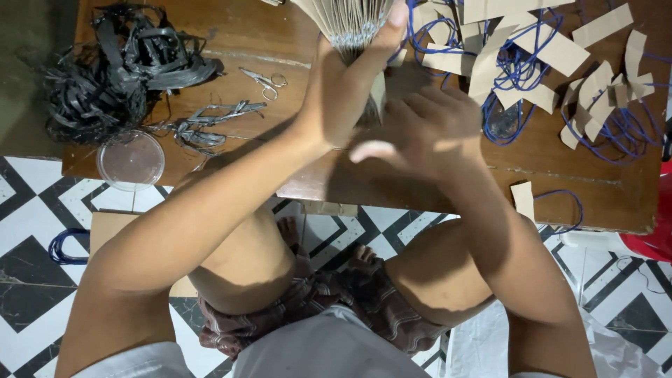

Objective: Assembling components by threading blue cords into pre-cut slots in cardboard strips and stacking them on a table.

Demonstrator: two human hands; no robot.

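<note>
My left hand (346,84) grips the narrow end of a fanned stack of tan paper pieces (350,21), which rises past the top edge of the head view. My right hand (427,129) sits just below and right of it, fingers curled near the stack's base; what it holds is hidden. Both hands hover over a low wooden board (280,42). Loose tan paper tags with blue cords (532,56) lie scattered on the board to the right of my hands.
A pile of dark strips (112,70) lies at the board's left, with small scissors (266,82) and a clear round lid (131,159) near it. One tag (523,199) lies by the front edge. A red object (658,231) sits at right. My knees are below, on black-and-white tiles.
</note>
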